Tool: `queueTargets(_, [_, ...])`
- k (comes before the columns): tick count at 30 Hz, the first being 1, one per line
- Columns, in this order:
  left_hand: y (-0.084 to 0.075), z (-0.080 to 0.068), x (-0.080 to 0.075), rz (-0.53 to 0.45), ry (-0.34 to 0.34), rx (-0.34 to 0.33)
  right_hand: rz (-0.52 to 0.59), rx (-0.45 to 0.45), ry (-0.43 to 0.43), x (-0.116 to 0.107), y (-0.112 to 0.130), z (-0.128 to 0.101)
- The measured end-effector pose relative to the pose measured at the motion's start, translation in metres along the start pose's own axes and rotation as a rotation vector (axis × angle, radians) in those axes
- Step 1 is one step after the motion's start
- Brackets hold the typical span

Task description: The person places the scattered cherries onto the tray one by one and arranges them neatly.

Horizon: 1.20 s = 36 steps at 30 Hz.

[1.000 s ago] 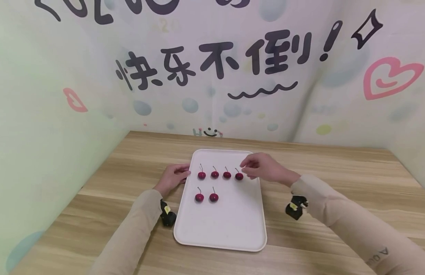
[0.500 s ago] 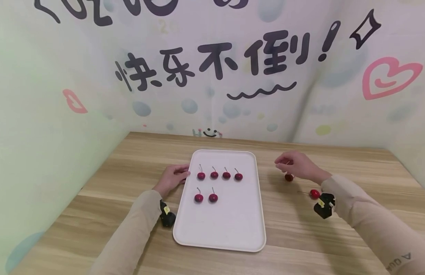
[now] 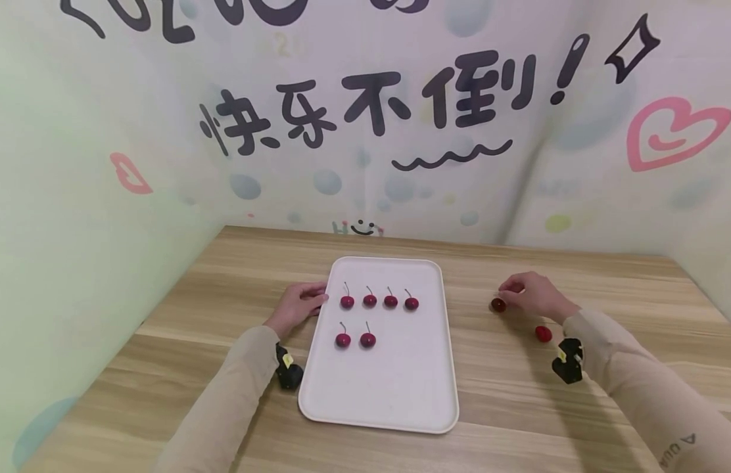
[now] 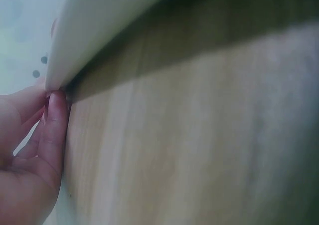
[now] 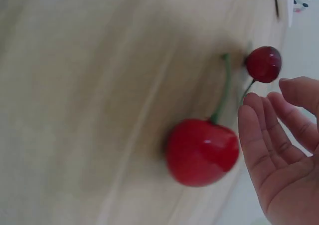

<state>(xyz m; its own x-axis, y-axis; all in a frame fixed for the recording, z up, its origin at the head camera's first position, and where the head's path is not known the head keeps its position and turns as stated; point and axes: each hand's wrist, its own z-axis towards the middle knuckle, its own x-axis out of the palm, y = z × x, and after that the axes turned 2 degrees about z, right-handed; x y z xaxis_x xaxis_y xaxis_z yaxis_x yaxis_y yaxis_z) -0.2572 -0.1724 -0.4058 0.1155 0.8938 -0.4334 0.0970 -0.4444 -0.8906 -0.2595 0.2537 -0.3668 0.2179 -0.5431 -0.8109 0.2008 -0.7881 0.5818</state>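
My left hand (image 3: 296,307) grips the left rim of a white tray (image 3: 401,387), its fingertips at the edge in the left wrist view. On the tray stand a back row of several dark red cherries (image 3: 347,302) with stems up and a front row of two, the right one a glossy cherry (image 3: 368,340). My right hand (image 3: 536,293) is at a dark cherry (image 5: 264,64) on the table right of the tray. Its loosely bent fingers and thumb are around the stem end, with a gap between them. A brighter red cherry (image 5: 202,152) with a green stem lies nearer, below that hand.
The wooden table (image 3: 223,387) runs back to a printed wall cloth (image 3: 365,190). Black wrist cameras hang under both sleeves, the right camera (image 3: 568,361) close to the bright cherry.
My right hand has left the end of the tray's back row and moved right, down to the dark cherry on the table. The left hand has stayed at the tray's rim.
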Motion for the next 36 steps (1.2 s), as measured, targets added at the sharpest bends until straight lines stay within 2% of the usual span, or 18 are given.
queueTargets(10, [-0.0015,-0.0002,-0.0008,0.001,0.004,-0.002,0.061,0.092,0.021,0.0019,-0.0051,-0.0048])
queueTargets(19, [0.0011,0.0014,-0.0018,-0.006,0.005,-0.007,0.237,0.206,0.063,0.0028,-0.0013,-0.005])
queueTargets(36, [0.0019,0.0014,-0.0001,-0.007,0.006,-0.001,0.241,0.187,0.052,0.0086,0.003,0.0004])
